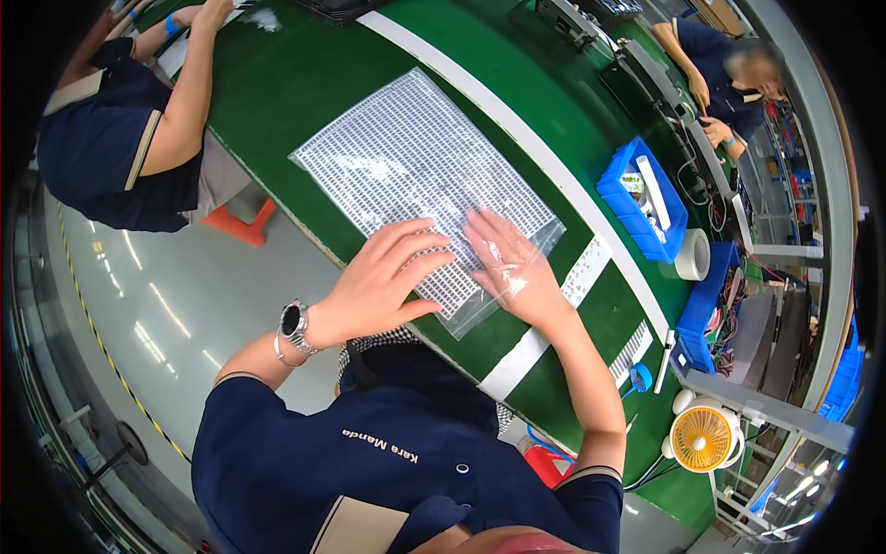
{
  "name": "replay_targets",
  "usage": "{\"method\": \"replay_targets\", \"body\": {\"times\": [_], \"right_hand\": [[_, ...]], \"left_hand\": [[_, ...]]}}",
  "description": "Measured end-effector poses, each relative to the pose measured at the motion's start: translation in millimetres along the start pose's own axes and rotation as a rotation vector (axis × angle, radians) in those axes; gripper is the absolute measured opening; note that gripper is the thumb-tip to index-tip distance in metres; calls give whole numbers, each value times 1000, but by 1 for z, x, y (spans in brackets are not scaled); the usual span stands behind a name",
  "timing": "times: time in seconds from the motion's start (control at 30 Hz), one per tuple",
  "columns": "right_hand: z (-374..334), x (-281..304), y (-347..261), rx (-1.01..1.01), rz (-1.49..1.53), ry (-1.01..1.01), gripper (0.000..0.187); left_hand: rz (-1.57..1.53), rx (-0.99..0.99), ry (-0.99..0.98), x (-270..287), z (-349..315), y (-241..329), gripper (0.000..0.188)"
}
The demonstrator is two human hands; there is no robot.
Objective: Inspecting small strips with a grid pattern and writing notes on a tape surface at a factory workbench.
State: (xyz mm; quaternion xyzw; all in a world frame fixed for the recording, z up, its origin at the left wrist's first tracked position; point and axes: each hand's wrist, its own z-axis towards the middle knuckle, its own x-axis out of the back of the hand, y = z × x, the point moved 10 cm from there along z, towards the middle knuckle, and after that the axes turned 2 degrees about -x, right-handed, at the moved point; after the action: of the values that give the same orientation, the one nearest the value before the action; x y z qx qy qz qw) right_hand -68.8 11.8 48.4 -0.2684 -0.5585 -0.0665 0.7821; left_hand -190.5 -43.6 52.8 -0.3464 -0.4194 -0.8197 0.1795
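Observation:
A clear plastic bag (pixel 469 319) lies on the green table with a white sheet (pixel 415 138) in it, covered in rows of small dark-printed labels. My left hand (pixel 392 272) is over the near left edge of the bag, palm down, fingers spread and a little bent. My right hand (pixel 508 263) lies flat at the bag's near right end, fingers stretched out over the labels. Shiny clear film covers part of this hand, so its fingers seem to be inside the bag. Neither hand grips anything that I can see.
A blue bin (pixel 643 208) with small items stands at the right, beside a white tape roll (pixel 692 254). Another blue bin (pixel 701 319) holds wires. A small fan (pixel 703 436) sits near the right corner. Co-workers sit at far left (pixel 120 138) and far right (pixel 715 78).

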Motion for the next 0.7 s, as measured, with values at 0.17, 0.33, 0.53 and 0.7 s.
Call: {"method": "replay_targets", "body": {"times": [0.17, 0.33, 0.53, 0.7], "right_hand": [[-85, 44, 25, -188, -91, 211, 32], [-116, 68, 43, -338, -143, 337, 33], [-107, 80, 16, -265, -129, 422, 33], [-103, 94, 5, -239, -132, 502, 32]], "left_hand": [[60, -72, -181, -29, -7, 27, 74], [137, -169, -124, -48, 8, 40, 46], [-377, 199, 135, -22, 19, 28, 15], [-812, 307, 693, 50, 23, -31, 24]]}}
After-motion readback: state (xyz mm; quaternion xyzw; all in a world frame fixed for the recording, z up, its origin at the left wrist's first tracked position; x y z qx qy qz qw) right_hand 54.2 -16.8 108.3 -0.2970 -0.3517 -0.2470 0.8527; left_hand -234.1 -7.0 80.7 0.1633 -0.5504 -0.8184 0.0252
